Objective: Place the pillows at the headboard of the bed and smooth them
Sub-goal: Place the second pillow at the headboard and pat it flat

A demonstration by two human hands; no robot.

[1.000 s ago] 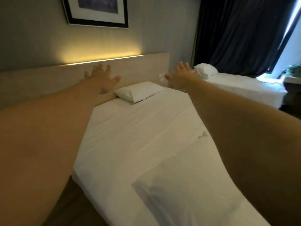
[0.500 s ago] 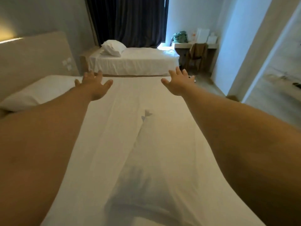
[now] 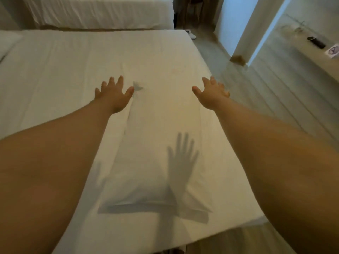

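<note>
While both hands hovered over the bed (image 3: pixel 55 74), neither held anything: left hand (image 3: pixel 112 97) was spread, fingers fanned, palm down over the pillow's far left corner; right hand (image 3: pixel 211 96) was equally spread, just past the pillow's far right side. Whether either touched the fabric, can't tell.

Pillow (image 3: pixel 156 153) lay flat on the bed at the foot end, well apart from the headboard end. A second pillow (image 3: pixel 7 43) showed only as a sliver at the frame's left edge, far left of the first; headboard itself wasn't in view.

Orientation: pillow's long axis ran away from the viewer, across the bed toward the second bed (image 3: pixel 99 13) beyond. The open flap end faced the near edge; the pointed corner faced away.

Risks, as judged:
- White case on white sheet, low contrast. Hands could grab sheet along with pillow and drag the bedding into wrinkles.
- Gripping only the far corners would let the near end sag and the filling bunch up, or the insert slide out the open flap.
- Pillow needs a quarter turn before it lands at the headboard; skip that and it'd sit crosswise to the second pillow.
</note>
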